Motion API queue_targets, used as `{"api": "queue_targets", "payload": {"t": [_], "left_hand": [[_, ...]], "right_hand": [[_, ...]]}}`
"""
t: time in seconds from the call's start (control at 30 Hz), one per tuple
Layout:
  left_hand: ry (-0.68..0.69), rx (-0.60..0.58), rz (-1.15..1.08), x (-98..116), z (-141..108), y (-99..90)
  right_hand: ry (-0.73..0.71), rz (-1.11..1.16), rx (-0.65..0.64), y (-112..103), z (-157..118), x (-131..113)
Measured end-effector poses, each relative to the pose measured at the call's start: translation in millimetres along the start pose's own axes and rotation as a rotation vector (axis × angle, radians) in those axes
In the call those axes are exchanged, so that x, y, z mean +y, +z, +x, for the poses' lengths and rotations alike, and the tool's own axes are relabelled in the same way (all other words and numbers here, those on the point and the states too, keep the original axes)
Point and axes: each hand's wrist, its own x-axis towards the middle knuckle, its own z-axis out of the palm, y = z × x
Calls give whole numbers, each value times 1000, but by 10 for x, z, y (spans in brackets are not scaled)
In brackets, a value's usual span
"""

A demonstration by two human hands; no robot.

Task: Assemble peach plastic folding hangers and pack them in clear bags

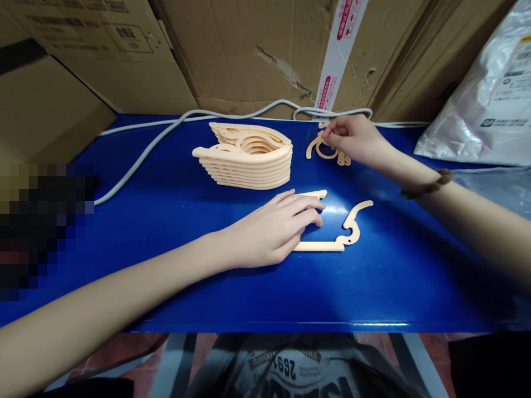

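Note:
My left hand (282, 229) lies palm down over a beige plastic folding hanger (319, 246), its fingers apart and slightly bent. The hanger's hook (353, 226) sticks out to the right of that hand, and most of its body is hidden beneath it. Farther back, my right hand (352, 135) has its thumb and fingertips pinched together at a small group of loose beige hanger parts (327, 150). The part at the fingertips is mostly covered. A stack of folded beige hangers (253, 166) stands behind my left hand.
A white cable (166, 124) runs along the back of the blue table (232, 296). Cardboard boxes (249, 50) wall off the rear and left. A plastic-wrapped package (477, 110) leans at the back right. The table's front edge is close to my body.

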Motion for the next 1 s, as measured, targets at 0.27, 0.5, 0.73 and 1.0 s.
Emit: {"api": "queue_targets", "payload": {"t": [0.27, 0.5, 0.73, 1.0], "left_hand": [[-29, 146, -125, 13, -8, -48], [-107, 192, -132, -53, -21, -8], [-101, 139, -36, -55, -15, 1], [-120, 175, 75, -24, -21, -40]], "right_hand": [[-173, -175, -98, -137, -267, -205], [-151, -410, -9, -525, -822, -271], [-148, -558, -56, -535, -1161, -10], [-262, -700, -159, -421, -1315, 31]]}}
